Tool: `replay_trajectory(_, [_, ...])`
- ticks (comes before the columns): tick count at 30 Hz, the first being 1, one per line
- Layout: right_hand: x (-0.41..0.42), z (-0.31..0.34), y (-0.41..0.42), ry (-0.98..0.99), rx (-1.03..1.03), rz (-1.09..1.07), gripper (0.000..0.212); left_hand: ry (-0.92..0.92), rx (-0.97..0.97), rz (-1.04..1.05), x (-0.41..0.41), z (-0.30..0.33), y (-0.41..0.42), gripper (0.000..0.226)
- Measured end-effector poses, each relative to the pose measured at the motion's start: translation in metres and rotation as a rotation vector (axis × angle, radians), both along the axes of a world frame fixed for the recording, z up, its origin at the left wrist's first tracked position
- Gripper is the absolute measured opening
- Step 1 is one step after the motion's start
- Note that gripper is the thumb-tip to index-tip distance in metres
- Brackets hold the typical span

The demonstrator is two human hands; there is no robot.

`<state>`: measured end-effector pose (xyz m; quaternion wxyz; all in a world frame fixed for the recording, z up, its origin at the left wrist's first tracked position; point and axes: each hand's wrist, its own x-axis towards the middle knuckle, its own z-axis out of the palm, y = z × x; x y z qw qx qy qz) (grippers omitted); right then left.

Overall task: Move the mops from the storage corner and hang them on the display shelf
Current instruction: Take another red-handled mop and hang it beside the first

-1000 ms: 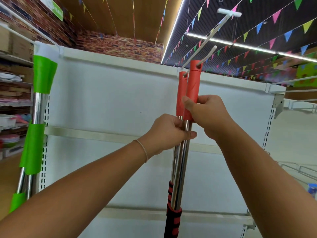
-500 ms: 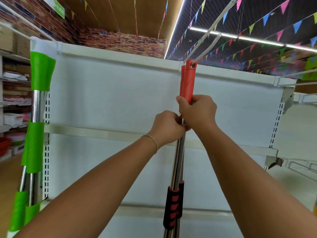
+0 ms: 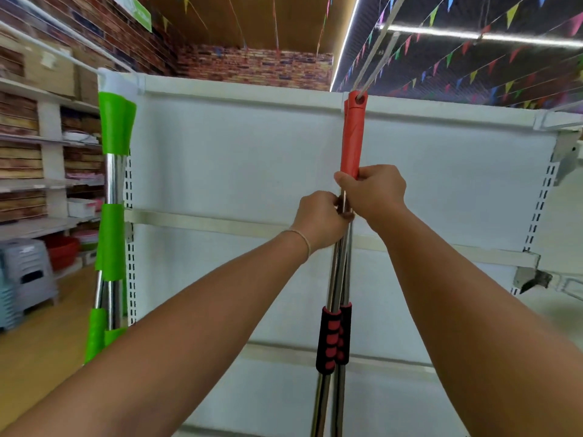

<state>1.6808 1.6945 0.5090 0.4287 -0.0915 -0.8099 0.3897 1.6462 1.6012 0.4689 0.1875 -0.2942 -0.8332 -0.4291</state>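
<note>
Two red-handled mops (image 3: 353, 137) hang side by side in front of the white display shelf (image 3: 239, 159), their top holes threaded on a metal hook prong (image 3: 377, 52). Steel shafts run down to black-and-red foam grips (image 3: 331, 339). My right hand (image 3: 375, 190) grips the lower end of the front red handle. Just below it, my left hand (image 3: 318, 219) holds the steel shafts. The mop heads are out of view. Green-handled mops (image 3: 115, 171) hang at the shelf's left end.
Side shelves on the left carry boxes and goods; grey plastic stools (image 3: 28, 275) and a red basin (image 3: 63, 250) stand on the wooden floor. A bracket (image 3: 533, 275) juts from the shelf's right upright. Bunting and a light strip run overhead.
The red mop handles have slid further back along the hook toward the shelf and now overlap closely. Both hands keep their hold. The view has moved closer and tilted.
</note>
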Motion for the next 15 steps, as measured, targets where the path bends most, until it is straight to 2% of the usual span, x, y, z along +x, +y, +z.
replay_trajectory(4, [0.013, -0.023, 0.004, -0.041, -0.004, 0.010, 0.021, -0.091, -0.155, -0.060, 0.011, -0.037, -0.028, 0.026])
replay_trajectory(9, [0.032, -0.078, -0.005, -0.091, 0.053, -0.049, 0.014, -0.165, -0.270, -0.039, 0.014, -0.080, -0.086, 0.034])
replay_trajectory(15, [0.043, -0.134, -0.056, -0.184, 0.096, 0.052, 0.029, -0.213, -0.203, 0.033, 0.013, -0.097, -0.144, 0.029])
